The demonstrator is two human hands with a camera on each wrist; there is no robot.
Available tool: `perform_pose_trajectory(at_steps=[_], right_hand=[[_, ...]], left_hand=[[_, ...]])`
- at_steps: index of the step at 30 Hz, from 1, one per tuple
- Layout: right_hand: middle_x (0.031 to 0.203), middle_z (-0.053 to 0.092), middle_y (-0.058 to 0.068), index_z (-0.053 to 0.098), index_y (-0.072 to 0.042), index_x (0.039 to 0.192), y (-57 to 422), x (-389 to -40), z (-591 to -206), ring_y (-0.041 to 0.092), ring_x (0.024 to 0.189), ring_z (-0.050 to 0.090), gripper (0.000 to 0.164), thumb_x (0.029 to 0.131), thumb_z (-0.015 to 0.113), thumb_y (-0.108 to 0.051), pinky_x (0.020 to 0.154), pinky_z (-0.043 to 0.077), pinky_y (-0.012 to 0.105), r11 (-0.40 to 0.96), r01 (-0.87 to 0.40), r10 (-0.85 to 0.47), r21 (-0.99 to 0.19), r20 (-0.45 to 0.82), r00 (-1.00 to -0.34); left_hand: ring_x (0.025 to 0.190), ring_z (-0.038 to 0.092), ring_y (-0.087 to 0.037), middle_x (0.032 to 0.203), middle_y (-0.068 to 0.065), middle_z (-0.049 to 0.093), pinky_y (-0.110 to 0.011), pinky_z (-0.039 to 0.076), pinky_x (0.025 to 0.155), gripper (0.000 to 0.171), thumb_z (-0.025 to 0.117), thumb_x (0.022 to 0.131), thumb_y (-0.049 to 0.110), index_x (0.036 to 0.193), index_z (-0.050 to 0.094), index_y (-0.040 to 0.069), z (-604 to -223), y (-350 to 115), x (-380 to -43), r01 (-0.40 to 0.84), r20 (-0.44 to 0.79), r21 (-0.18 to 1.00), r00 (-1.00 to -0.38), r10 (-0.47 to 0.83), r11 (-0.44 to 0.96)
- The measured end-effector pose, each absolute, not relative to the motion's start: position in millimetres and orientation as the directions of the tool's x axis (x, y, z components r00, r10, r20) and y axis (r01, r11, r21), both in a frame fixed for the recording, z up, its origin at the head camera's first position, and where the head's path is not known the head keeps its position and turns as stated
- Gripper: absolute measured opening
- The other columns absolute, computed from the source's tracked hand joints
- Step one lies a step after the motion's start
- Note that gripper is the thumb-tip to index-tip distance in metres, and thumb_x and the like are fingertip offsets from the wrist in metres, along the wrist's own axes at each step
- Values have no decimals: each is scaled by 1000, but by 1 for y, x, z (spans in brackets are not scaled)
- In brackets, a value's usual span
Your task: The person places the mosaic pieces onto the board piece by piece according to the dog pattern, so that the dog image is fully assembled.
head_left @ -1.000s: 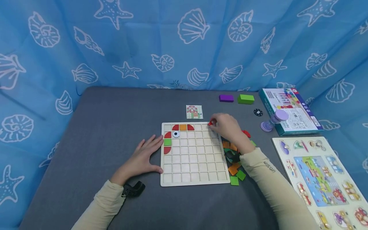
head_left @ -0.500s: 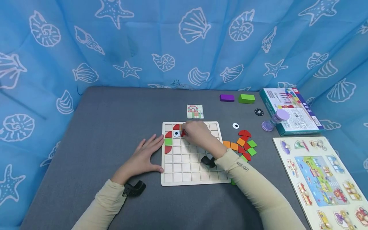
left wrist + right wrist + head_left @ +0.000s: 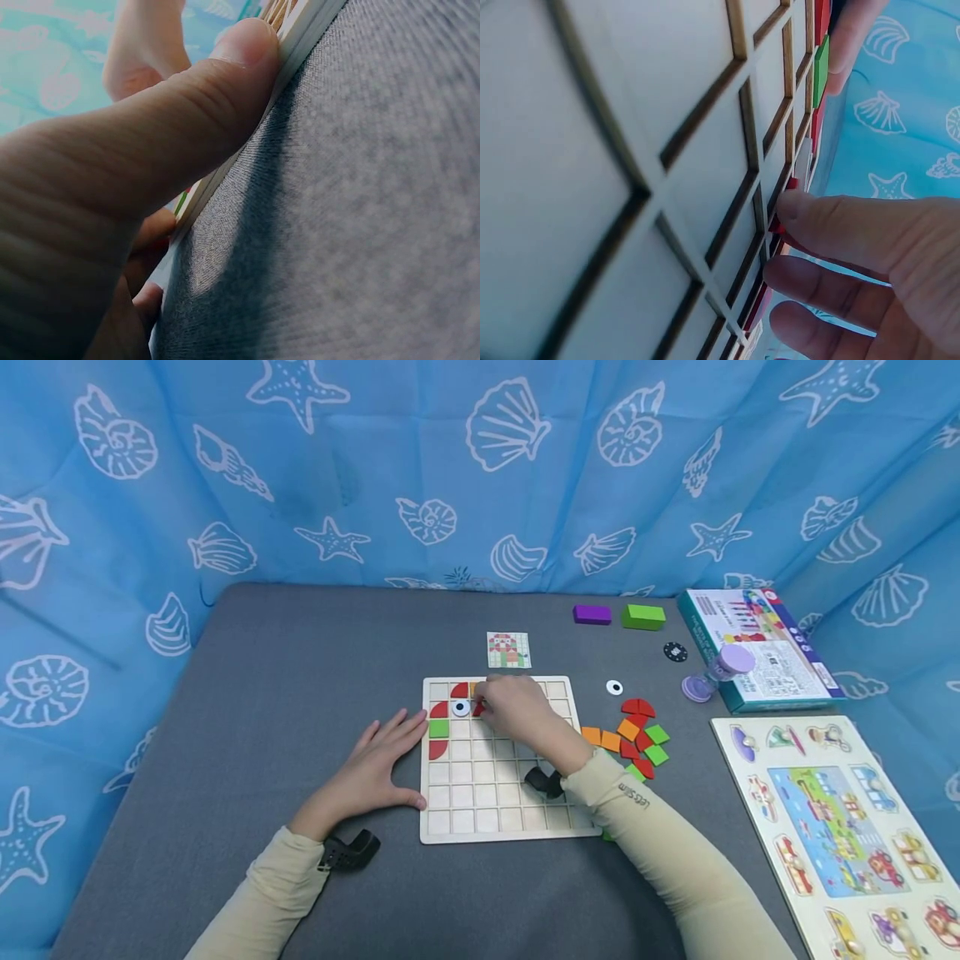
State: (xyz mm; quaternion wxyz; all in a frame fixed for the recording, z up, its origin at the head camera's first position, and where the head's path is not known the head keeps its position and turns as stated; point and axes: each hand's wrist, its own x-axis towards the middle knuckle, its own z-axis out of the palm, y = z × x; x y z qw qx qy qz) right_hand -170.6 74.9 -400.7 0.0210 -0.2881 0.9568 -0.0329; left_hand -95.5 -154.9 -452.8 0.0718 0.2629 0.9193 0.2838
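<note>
Beside the eye disc (image 3: 461, 708), a red piece (image 3: 477, 710) arrives

We see the right hand (image 3: 522, 712) over the far left part of the board (image 3: 485, 821); a second ago it was at the far right corner. Its thumb and fingertips pinch the red piece just right of the eye disc, at the next square (whether it sits fully in, we cannot tell). To us, this suggests the carrying is over and only the fitting is left for this piece.

The left hand (image 3: 378, 768) lies spread wide along the board's left edge, holding nothing, just as it did then; we take it to be steadying the board.

With the right arm shifted left, we can now see a second eye disc (image 3: 614, 687) off the right edge, farther away than the loose orange squares (image 3: 611, 742). Beyond the far edge lies a picture card (image 3: 507, 650).
</note>
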Motion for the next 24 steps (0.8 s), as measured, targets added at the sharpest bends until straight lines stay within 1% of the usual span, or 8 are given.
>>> perform_pose_trajectory(at_steps=[6,11,17,21,24], right_hand=[[80,62,-3,69,-17,86,75,-171,-402,9,59,49,9,78,66,-19,48,39,26,830,-551,-554,-90,-18,-832],[78,60,-5,69,-20,87,73,-172,-404,8,60,48,10,77,67,-18,48,38,25,833,-537,-543,-135,-10,-840],[77,57,-5,69,-21,86,72,-171,-405,9,59,48,11,77,65,-16,48,36,25,820,-545,-555,-174,-12,-832],[83,61,-3,69,-18,89,81,-173,-397,11,66,53,11,78,66,-18,55,42,28,826,-518,-531,-223,0,-847],[87,61,0,68,-14,94,103,-177,-385,14,74,55,18,78,68,-20,62,45,32,845,-457,-473,-277,11,-881]], left_hand=[[137,7,-21,148,5,15,-50,3,105,108,69,58,63,143,21,17,-453,-156,-95,440,14,561,-852,523,701],[137,7,-21,149,4,15,-50,2,105,108,68,58,63,143,20,16,-453,-156,-96,444,15,561,-850,527,699],[137,7,-22,149,4,15,-50,2,105,107,70,59,61,143,21,16,-453,-156,-95,443,18,565,-850,527,696],[137,7,-22,148,4,15,-50,2,105,107,70,58,61,143,21,16,-454,-156,-96,446,24,567,-850,527,692],[137,6,-21,149,5,15,-50,2,105,108,69,58,62,143,21,16,-454,-156,-96,445,23,569,-849,528,692]])
